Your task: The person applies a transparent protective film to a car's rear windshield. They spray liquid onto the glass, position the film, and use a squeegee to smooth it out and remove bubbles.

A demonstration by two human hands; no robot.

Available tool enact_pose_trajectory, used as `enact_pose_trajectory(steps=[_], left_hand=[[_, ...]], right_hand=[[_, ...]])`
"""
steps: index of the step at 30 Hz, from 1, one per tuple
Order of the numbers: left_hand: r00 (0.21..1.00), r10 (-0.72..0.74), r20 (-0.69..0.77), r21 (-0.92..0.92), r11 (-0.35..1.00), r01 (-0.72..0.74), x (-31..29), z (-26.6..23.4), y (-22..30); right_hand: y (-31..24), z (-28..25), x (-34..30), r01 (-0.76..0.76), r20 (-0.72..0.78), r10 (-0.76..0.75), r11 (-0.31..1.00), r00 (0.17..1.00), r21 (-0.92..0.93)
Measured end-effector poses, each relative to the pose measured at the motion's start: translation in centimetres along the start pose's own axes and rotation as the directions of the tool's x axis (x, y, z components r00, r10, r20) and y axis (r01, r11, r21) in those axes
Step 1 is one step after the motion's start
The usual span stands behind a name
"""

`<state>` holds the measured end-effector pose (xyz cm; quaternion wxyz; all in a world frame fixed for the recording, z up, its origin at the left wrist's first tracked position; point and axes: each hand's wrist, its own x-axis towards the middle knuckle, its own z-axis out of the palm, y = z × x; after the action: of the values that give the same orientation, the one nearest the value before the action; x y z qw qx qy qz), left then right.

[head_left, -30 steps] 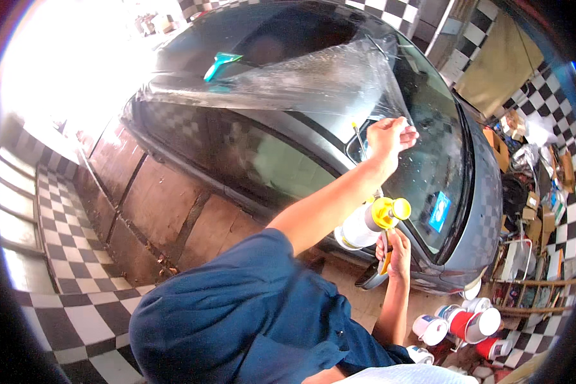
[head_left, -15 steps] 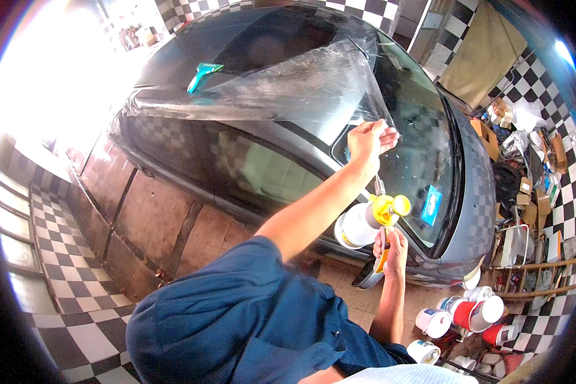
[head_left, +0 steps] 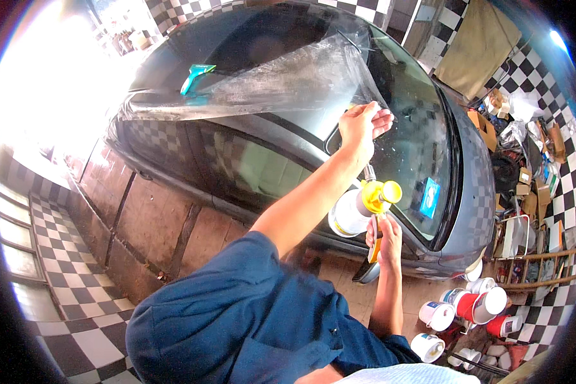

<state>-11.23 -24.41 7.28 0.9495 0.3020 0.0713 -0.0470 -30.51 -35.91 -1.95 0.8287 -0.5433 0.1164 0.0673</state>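
My left hand [head_left: 363, 127] is closed on the corner of a clear plastic film [head_left: 294, 80], holding it up off the car's roof. The film stretches from my fingers over the roof of a dark car [head_left: 227, 38], with its loose edge raised. Below that hand, my right hand [head_left: 385, 238] grips the handle of a pump sprayer [head_left: 347, 214] with a white bottle and yellow top. Its metal nozzle points up toward the roof side of the windshield, and no spray can be made out. A teal squeegee [head_left: 193, 78] lies on the roof, apart from both hands.
A blue sticker [head_left: 429, 198] sits on the windshield [head_left: 416, 141]. White and red buckets [head_left: 472, 307] stand on the floor at the lower right. Beyond the car's front lie piled boxes and clutter [head_left: 528, 173]. A bamboo-like rail [head_left: 544, 253] crosses there.
My left hand has risen a little with the film corner, and the film's near edge has shifted upward. The sprayer in my right hand has moved slightly up and left.
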Motion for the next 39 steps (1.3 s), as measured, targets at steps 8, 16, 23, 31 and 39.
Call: enact_pose_trajectory(steps=[8,16,23,31,39], left_hand=[[0.998,-0.034,-0.046,0.013,0.999,0.034,-0.2,-2.3,-2.2],[0.996,-0.04,-0.083,0.038,0.998,0.043,-0.6,-4.4,-4.1],[0.993,-0.057,-0.099,0.013,0.998,0.059,-0.5,-4.7,-4.4],[0.997,-0.039,-0.06,0.197,0.979,0.05,1.0,-9.2,-5.8],[0.994,-0.047,-0.099,0.261,0.963,0.072,0.3,-10.8,-7.9]], right_hand=[[0.7,-2.2,-0.9,-0.149,0.083,0.159,0.983,0.984,-0.108],[1.9,-5.0,-3.9,-0.206,-0.049,0.204,0.978,0.978,-0.044],[2.6,-5.4,-5.6,-0.102,-0.146,0.092,0.993,0.985,-0.063],[1.4,-7.7,-7.5,-0.094,-0.355,0.048,0.989,0.934,-0.113],[-3.5,-15.6,-11.3,0.08,-0.593,-0.236,0.958,0.77,-0.277]])
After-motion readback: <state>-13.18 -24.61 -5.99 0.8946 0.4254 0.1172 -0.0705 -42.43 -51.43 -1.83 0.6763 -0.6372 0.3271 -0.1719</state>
